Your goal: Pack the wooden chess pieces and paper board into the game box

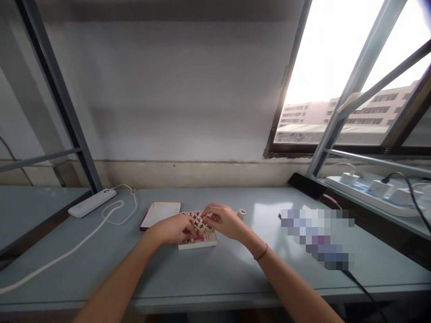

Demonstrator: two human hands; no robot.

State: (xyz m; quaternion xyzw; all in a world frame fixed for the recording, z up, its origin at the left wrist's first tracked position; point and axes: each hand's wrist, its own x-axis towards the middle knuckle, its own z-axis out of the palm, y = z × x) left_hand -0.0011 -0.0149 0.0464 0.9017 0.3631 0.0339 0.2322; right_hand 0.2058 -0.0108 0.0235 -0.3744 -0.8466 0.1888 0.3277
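Discs (201, 227), at least five, sit in one box (198, 245). Left hand (173, 229) and right hand (225, 220) curl fingers there, their grip unclear

The lower frame is spanned by a blue-grey desk (242, 273). Left of centre, a white box (198, 245) and white-lined lid (161, 214) are laid; right of centre, a dark phone (305, 185) is placed.

Right — white power strip (362, 193) bearing plugs (379, 189), black phone (306, 186) near, window (319, 72) above; left — white cable (63, 256).
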